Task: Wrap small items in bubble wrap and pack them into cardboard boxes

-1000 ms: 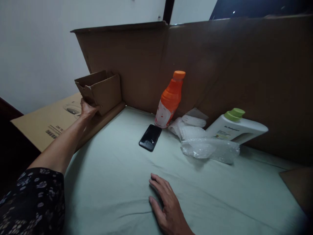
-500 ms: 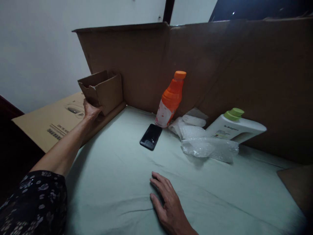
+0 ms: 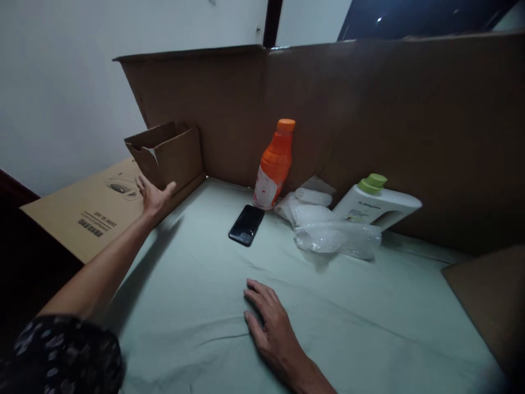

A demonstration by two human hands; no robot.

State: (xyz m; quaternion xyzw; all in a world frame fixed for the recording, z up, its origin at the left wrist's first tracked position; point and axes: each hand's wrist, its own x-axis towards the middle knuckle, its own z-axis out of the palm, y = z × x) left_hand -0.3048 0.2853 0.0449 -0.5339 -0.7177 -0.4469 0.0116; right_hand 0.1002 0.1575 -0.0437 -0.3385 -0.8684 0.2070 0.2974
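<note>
At the far left, my left hand (image 3: 155, 198) has its fingers spread just in front of a small open-topped cardboard box (image 3: 176, 156). Whether a fingertip still touches the box I cannot tell. The box has a torn front edge and stands in the corner against the cardboard wall. Low in the middle, my right hand (image 3: 273, 325) lies on the pale green cloth (image 3: 197, 284), fingers apart and holding nothing. Beyond it a black phone (image 3: 246, 225) lies flat. An orange bottle (image 3: 274, 164) with a white label stands behind the phone.
Crumpled bubble wrap (image 3: 334, 232) lies right of the bottle, partly before a white jug (image 3: 373, 205) with a green cap. A tall cardboard wall (image 3: 348, 109) closes off the back. Printed cardboard flaps (image 3: 92, 205) jut out at left, and another flap (image 3: 488, 290) at right.
My left hand has let go of the small box and opened, drawing slightly down toward me. My right hand keeps its place on the cloth. The view has shifted a little.
</note>
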